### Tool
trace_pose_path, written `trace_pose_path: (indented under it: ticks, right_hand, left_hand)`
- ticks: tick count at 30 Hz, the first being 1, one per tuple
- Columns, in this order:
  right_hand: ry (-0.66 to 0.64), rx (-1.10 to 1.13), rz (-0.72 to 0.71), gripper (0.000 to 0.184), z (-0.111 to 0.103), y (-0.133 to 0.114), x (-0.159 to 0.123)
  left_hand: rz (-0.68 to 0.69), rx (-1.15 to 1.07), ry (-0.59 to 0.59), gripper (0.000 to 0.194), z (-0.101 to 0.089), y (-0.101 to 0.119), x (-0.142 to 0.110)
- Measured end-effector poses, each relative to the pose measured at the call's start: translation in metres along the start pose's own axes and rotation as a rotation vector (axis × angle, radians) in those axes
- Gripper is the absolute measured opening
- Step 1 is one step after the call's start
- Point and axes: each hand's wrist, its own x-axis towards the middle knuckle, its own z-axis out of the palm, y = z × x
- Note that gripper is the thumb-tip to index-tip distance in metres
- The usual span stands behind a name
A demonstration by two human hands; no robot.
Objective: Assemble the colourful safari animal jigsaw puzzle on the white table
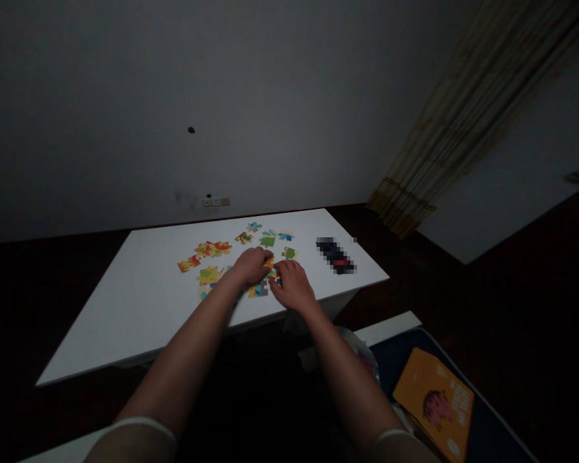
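Note:
Colourful jigsaw pieces (212,249) lie scattered on a low white table (139,302). My left hand (251,265) rests over the middle of them with its fingers curled down onto an orange piece (269,263). My right hand (293,284) lies just beside it, fingers bent and pressing on joined pieces (259,290) near the table's front edge. The two hands almost touch. What lies under the palms is hidden.
A dark blurred object (336,255) sits on the table's right side. An orange box (434,402) lies on a dark surface at the lower right. A curtain (468,109) hangs at the right; a grey wall stands behind the table. The floor is dark.

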Motion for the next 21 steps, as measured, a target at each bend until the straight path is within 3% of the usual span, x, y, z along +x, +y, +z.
trace_pose_path:
  ticks: [10, 16, 21]
  right_hand:
    - [-0.016, -0.005, 0.016, 0.026, -0.003, -0.002, 0.0]
    - [-0.046, 0.02, 0.031, 0.029, -0.003, -0.002, 0.001]
    - [-0.037, 0.023, 0.005, 0.032, 0.002, 0.0, 0.0]
  left_hand:
    - [0.095, -0.08, 0.008, 0.055, 0.005, 0.001, 0.015]
    - [0.118, -0.128, 0.115, 0.049, -0.001, 0.015, 0.001]
    - [0.116, -0.304, 0.226, 0.038, 0.006, 0.026, -0.016]
